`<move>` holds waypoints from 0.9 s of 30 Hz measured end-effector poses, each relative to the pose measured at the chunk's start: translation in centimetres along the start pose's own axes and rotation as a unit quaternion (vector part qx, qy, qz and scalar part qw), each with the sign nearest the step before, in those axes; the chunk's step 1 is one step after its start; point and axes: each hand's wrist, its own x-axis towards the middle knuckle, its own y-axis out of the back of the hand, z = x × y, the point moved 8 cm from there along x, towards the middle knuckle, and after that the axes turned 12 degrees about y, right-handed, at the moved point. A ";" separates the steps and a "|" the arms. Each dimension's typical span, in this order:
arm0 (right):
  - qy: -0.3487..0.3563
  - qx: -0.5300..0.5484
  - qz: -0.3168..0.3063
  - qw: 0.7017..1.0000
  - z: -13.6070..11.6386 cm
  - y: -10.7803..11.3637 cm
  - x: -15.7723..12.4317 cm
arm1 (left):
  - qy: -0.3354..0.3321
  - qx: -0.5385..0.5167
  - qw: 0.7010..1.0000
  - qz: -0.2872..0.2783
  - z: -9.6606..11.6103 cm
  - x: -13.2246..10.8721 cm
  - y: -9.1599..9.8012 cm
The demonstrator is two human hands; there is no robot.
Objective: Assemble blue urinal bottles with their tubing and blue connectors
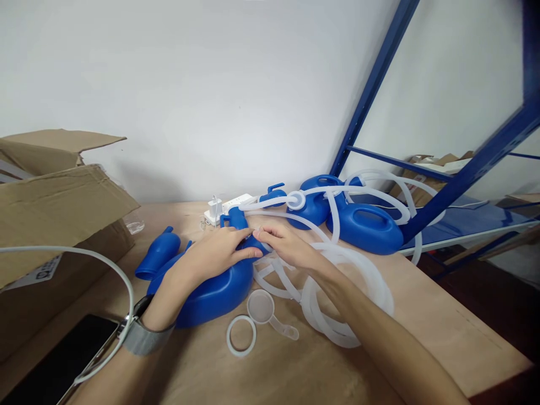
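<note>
A blue plastic bottle (219, 292) lies on the table in front of me, its neck end toward the right. My left hand (219, 253) reaches over the bottle and grips it near the neck, with thumb and fingers around a blue part. At that same end, my right hand (280, 241) has its fingertips pinched together, touching the left fingertips; what they hold is hidden. Nearer to me lie a translucent round cap with a strap (260, 307) and a white ring (241, 336). To the right, a coil of translucent hose (379, 298) lies partly behind my right forearm.
More blue bottles (365, 228) with hoses stand at the back right by a blue metal rack (375, 73). A blue spout piece (162, 250), an open cardboard box (63, 219) and a phone (63, 360) are at left. A power strip (236, 203) sits by the wall.
</note>
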 end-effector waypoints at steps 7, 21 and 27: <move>0.002 0.019 0.007 1.000 -0.1 -0.1 0.3 | -0.003 0.001 1.000 0.008 -0.1 -0.1 -0.1; -0.021 0.075 0.018 0.997 0.4 -0.1 0.3 | 0.022 -0.033 0.999 -0.034 0.0 0.1 -0.2; -0.026 0.086 0.026 0.996 0.1 -0.1 0.3 | 0.042 -0.046 0.995 -0.082 -0.4 0.4 -0.8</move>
